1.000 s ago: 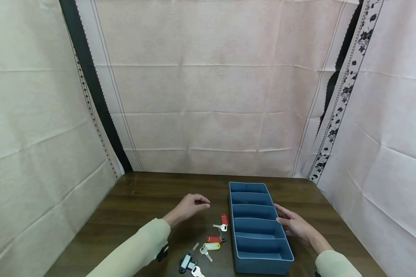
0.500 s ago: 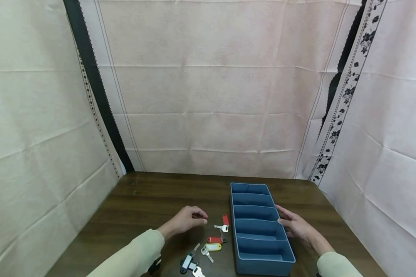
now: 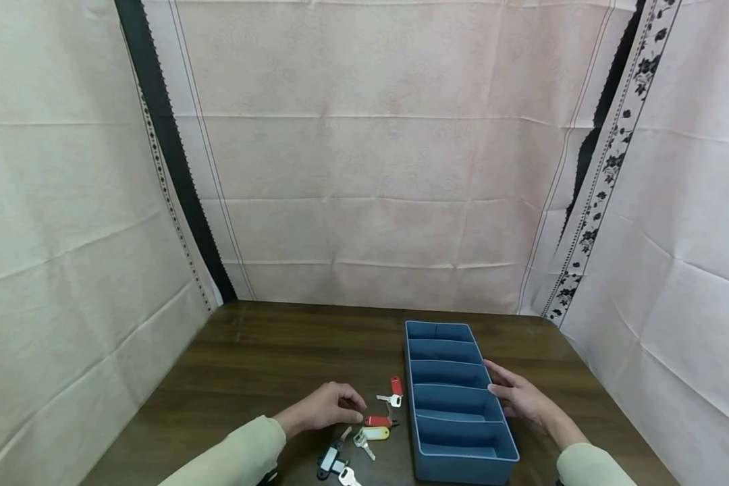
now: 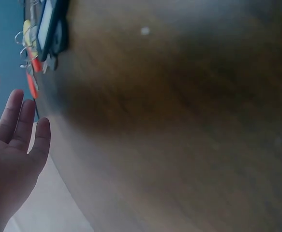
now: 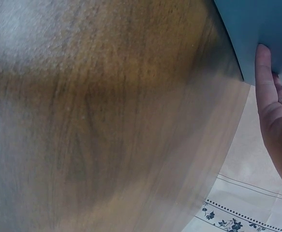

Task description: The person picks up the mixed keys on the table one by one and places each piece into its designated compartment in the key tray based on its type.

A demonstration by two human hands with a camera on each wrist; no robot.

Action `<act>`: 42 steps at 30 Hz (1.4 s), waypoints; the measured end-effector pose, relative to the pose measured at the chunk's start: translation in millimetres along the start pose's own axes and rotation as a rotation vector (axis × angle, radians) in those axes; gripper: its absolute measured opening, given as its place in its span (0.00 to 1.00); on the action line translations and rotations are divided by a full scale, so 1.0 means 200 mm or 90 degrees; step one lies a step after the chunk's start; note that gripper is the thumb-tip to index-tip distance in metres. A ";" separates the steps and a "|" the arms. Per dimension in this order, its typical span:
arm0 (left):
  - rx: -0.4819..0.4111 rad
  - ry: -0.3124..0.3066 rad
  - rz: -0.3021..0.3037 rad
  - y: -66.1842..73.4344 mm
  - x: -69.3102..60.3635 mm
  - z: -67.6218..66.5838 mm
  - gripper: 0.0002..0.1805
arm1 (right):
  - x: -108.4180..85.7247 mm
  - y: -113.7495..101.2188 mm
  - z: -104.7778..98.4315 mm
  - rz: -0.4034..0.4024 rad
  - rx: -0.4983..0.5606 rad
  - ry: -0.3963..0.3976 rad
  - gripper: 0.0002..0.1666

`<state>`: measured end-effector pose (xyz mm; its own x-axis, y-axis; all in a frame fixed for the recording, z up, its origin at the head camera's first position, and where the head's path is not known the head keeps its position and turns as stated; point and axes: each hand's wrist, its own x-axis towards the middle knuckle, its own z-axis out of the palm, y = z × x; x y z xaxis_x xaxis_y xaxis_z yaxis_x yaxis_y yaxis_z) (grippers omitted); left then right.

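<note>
A blue tray with several compartments (image 3: 462,470) stands on the table. Against its right side rest the fingers of the right hand (image 3: 525,403), thumb at the rim; the right wrist view shows that hand (image 5: 274,104) touching the blue wall. Left of the tray lie keys with tags: a red tag (image 3: 396,385), another red tag (image 3: 377,421), a yellow tag (image 3: 375,433) and dark-framed tags (image 3: 329,459). The left hand (image 3: 325,408) hovers just left of the red and yellow tags, fingers loosely bent and holding nothing. In the left wrist view its fingers (image 4: 23,125) are spread.
The brown wooden table (image 3: 249,358) reaches back to a pale cloth backdrop (image 3: 364,169). Cloth also hangs at the left (image 3: 67,223) and the right (image 3: 686,223). Silver keys (image 3: 364,445) lie beside the tags, left of the tray.
The left hand has come nearer the front of the table, down beside the red and yellow tags. The right hand has kept its place at the tray. The head view has shifted slightly.
</note>
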<state>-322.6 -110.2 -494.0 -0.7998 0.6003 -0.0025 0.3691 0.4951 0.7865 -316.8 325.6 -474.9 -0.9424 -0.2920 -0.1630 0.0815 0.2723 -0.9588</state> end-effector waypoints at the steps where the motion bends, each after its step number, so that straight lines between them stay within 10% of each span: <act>1: 0.004 -0.010 0.005 0.00 0.00 0.01 0.08 | 0.00 0.00 0.00 0.000 0.002 0.000 0.37; 42: 0.088 -0.017 0.064 0.05 0.25 0.20 0.04 | -0.02 0.00 0.01 -0.017 -0.012 0.016 0.38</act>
<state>-340.2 -49.2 -510.3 -0.7429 0.6672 0.0542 0.5099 0.5114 0.6917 -312.1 324.6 -475.4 -0.9520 -0.2762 -0.1321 0.0511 0.2820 -0.9581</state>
